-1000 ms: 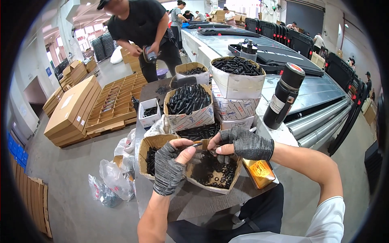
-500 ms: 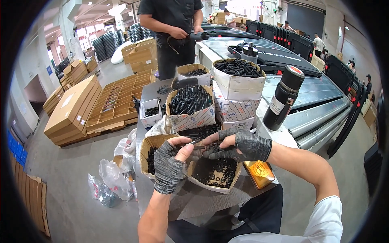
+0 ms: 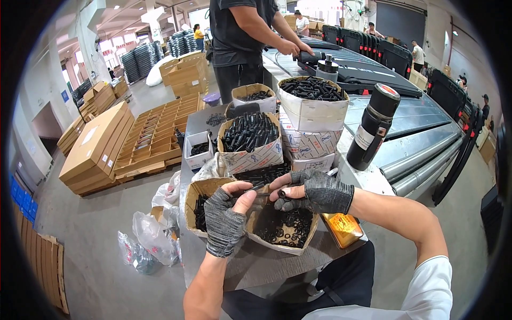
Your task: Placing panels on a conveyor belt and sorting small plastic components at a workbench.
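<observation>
Both my hands wear grey fingerless gloves and meet above the open cartons. My left hand (image 3: pixel 225 220) is closed on a slim black bolt (image 3: pixel 258 186), whose end points toward my right hand (image 3: pixel 322 193). Right thumb and fingers are pinched around a small black ring (image 3: pixel 281 194), like a washer, close beside the bolt but seemingly apart from it. Beneath sits a carton (image 3: pixel 273 247) with loose black rings inside. Another carton (image 3: pixel 188 210) of black parts stands at the left, partly hidden by my left hand.
Beyond my hands stand a patterned carton of black bolts (image 3: pixel 255 160) and a taller stack topped by a white carton (image 3: pixel 314 116). An orange-yellow box (image 3: pixel 343 229) lies near the table's right edge. A black flask (image 3: pixel 373 128) stands by the roller conveyor (image 3: pixel 421 160). A co-worker (image 3: pixel 240 37) works opposite.
My right fingers have lifted from over the ring carton and now show a black ring at their tips. The co-worker has shifted right and leans over the conveyor with a black tool.
</observation>
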Available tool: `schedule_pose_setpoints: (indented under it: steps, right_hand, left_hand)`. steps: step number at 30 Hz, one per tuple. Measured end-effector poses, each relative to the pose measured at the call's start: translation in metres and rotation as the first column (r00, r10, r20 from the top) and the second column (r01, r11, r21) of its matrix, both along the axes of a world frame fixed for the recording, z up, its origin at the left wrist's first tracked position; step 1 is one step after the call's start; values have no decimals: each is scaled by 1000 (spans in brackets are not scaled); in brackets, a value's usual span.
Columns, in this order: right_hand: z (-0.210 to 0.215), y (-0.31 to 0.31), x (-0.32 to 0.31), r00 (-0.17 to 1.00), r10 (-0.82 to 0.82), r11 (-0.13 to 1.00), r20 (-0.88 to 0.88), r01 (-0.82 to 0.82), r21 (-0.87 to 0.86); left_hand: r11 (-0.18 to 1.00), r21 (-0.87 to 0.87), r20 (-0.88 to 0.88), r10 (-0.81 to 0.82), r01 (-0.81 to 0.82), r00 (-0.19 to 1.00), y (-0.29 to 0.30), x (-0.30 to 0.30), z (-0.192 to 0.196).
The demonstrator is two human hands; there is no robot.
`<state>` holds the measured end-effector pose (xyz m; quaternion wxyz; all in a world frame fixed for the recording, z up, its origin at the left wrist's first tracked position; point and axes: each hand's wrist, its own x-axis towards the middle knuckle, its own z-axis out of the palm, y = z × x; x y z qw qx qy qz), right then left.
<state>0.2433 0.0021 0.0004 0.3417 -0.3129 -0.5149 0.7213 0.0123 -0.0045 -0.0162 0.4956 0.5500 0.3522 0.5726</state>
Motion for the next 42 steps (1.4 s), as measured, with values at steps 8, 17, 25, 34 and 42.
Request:
schedule_pose_setpoints:
  steps: [8,17,25,34,42]
  right_hand:
    - [-2,-3,-1,998,-43,993,-54,37,-110]
    - [10,-8,0,973,-58,993,223,33,114]
    - [4,-4,-11,985,-89,995,145,81,61]
    - [14,-9,-31,994,-101,995,-41,100,-27]
    - [27,-8,-45,930,-311,929,198,253,270]
  left_hand:
    - [997,67,-79,31,-26,996,1,0,-1]
    - [999,30,-76,17,-15,997,2,0,-6]
    - [999,19,-31,30,-29,999,0,8,-6]
    - [994,-112,194,20,2,981,-2,7,-8]
    - [993,-34,79,112,-110,991,-1,5,-13]
